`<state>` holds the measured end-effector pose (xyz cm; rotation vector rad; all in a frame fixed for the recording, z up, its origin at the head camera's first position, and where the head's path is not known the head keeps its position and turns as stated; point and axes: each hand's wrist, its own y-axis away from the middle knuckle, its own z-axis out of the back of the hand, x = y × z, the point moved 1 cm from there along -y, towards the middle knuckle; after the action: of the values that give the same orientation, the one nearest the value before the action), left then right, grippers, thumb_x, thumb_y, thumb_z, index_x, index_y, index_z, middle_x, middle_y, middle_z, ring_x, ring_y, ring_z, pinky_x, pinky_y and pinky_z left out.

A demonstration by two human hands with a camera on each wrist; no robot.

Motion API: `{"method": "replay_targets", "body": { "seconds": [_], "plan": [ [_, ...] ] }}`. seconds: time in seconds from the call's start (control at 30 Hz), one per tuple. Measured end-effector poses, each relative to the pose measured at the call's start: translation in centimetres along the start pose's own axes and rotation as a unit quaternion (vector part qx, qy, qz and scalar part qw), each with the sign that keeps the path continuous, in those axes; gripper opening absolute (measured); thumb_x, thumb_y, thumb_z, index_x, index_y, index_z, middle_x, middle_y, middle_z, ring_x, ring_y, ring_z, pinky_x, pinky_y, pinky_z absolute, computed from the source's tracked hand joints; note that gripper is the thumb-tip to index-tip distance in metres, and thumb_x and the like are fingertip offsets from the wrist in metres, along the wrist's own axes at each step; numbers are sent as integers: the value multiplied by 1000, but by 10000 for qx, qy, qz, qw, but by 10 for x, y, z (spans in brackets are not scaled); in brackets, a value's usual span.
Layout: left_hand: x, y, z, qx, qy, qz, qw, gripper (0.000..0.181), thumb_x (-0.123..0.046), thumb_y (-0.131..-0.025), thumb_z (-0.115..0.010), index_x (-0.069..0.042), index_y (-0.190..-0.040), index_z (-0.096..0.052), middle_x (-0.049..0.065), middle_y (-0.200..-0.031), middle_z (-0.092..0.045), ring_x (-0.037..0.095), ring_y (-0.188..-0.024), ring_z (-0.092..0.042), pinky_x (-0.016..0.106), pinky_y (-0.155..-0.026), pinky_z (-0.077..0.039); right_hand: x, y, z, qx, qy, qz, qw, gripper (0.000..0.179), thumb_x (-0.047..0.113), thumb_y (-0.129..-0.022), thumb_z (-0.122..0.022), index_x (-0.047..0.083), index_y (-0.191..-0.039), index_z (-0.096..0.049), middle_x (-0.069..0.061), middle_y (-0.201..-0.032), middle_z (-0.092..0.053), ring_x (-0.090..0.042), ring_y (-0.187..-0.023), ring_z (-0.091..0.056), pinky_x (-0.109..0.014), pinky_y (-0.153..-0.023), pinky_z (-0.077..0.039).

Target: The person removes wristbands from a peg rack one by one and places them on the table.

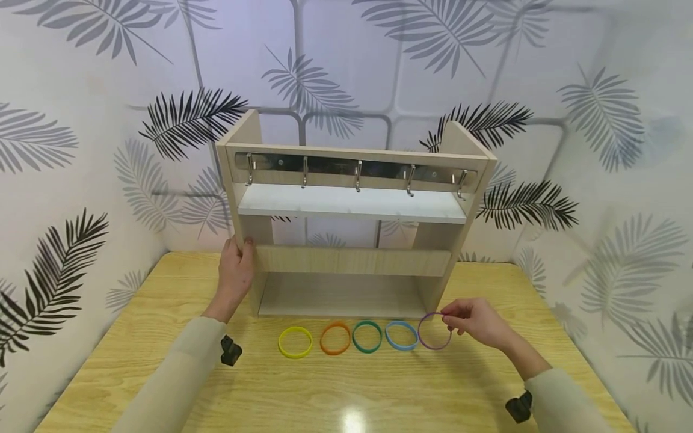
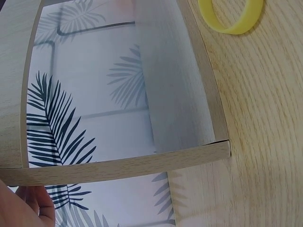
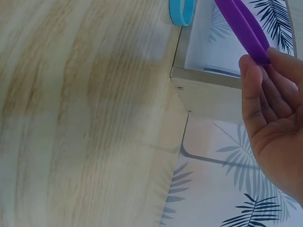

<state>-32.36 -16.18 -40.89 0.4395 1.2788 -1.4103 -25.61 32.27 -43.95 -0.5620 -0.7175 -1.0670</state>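
Note:
My right hand [image 1: 476, 322] pinches a purple silicone wristband [image 3: 244, 28] between thumb and fingertips, raised off the table at the right end of a row. My left hand [image 1: 235, 270] grips the left side panel of a wooden shelf [image 1: 352, 260], thumb on the front edge. Along the shelf's top front runs a metal strip with several hooks [image 1: 358, 175]; no band hangs there. On the table, from left to right, lie a yellow wristband [image 1: 295, 357], an orange wristband [image 1: 335, 353], a green wristband [image 1: 367, 351] and a light blue wristband [image 1: 402, 347].
The shelf stands at the back of a light wood table [image 1: 346, 385], close to a wall [image 1: 346, 54] with a leaf pattern. A white board [image 1: 352, 201] crosses it below the hooks. Dark wrist cameras [image 1: 231, 350] sit at both sleeves.

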Motion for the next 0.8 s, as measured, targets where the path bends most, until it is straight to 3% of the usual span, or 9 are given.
{"method": "replay_targets", "body": {
  "seconds": [0.23,0.5,0.8],
  "plan": [
    [0,2,-1,-82,-9,-6,10000,46,-32,-101,-35,7,-120,-51,24,-107,-49,35,-89,-47,47,-74,-39,-21,0,-4,177,-134,-156,9996,22,9,-92,-61,-7,-105,-64,-16,-90,-67,-29,-73,-64,-38,-61,-52],
    [0,2,-1,-49,-20,42,10000,50,-32,-101,-34,5,-131,-46,25,-112,-48,37,-98,-49,52,-80,-41,-25,1,-3,252,-349,-144,9990,26,10,-91,-61,-12,-105,-62,-23,-91,-66,-20,-74,-65,-32,-61,-52],
    [0,1,-1,-9,23,-49,10000,52,-33,-101,-34,5,-133,-45,25,-114,-48,37,-95,-49,52,-78,-41,-39,2,0,265,-310,-339,9986,27,10,-93,-59,-12,-108,-61,-23,-94,-66,-24,-77,-65,-33,-63,-53]
  ]
}}
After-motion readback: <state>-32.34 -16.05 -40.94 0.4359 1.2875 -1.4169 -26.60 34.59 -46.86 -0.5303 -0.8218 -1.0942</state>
